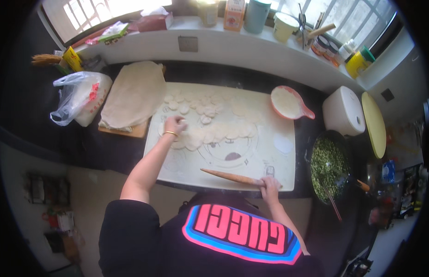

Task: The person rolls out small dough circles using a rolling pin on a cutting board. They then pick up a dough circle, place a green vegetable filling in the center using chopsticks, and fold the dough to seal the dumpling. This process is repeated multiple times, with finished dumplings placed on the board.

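Note:
Across the near edge of a pale printed mat [274, 134] lies a tapered wooden rolling pin [233, 177]. Its right end is in the grip of my right hand [270, 188]. My left hand [174, 125], a gold bangle at the wrist, is over the mat's left side with fingers curled together; what they hold, if anything, I cannot make out. Small round dough pieces [209, 110] are clustered just beyond it. Flat, overlapping dough wrappers [210, 135] stretch from beside that hand toward the middle of the mat.
Left of the mat, a large dough sheet [136, 94] covers a wooden board [124, 131], beside a plastic bag [83, 97]. A red bowl of flour [287, 102] is at the mat's far right. Further right are a pan of chopped green filling [329, 168] and a white container [343, 111].

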Demonstrator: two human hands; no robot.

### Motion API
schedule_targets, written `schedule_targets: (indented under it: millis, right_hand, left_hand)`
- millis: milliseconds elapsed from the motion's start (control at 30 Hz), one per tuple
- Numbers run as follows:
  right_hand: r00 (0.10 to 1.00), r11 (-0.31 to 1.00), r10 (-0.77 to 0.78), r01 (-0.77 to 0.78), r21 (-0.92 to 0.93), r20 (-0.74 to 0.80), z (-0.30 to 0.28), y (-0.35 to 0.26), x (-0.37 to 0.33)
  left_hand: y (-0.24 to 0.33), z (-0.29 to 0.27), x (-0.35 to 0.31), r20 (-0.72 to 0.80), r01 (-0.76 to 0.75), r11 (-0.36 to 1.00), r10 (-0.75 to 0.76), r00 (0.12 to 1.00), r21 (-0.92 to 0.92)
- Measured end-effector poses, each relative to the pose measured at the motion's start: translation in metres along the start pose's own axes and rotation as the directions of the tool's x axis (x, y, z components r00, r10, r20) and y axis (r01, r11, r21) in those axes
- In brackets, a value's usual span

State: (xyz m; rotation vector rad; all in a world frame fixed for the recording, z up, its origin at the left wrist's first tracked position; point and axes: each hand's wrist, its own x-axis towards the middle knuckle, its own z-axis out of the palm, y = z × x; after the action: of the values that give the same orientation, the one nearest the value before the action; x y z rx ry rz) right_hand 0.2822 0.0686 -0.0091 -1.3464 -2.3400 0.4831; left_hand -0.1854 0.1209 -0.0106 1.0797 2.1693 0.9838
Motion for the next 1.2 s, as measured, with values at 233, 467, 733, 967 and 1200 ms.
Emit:
schedule_targets:
  millis: [233,467,733,967,1200]
  right_hand:
    - [0.989,0.998,-0.062,0.060,0.021,0.136,-0.030,0.003,0.002]
    - [0.976,0.999,0.006,0.001,-0.034,0.216,-0.034,0.009,0.016]
    - [0.977,0.957,-0.017,0.078,-0.279,0.215,0.000,-0.010,0.079]
    - [0.889,0.952,-0.109,0.222,-0.212,0.446,-0.021,-0.026,0.034]
    - [0.984,0.954,-0.062,0.108,-0.280,0.168,0.012,-0.012,0.103]
  left_hand:
    - [0.075,0.140,-0.149,0.510,0.153,0.949,0.009,0.860,-0.276]
    - [0.078,0.092,-0.193,0.280,-0.397,0.831,0.303,0.911,0.391]
    - [0.069,0.100,-0.154,0.147,-0.301,0.699,0.272,0.951,0.649]
    - [0.043,0.086,-0.182,0.333,-0.354,0.768,0.195,0.923,0.533]
    - [0.060,0.097,-0.147,0.188,-0.192,0.767,0.094,0.978,0.612]
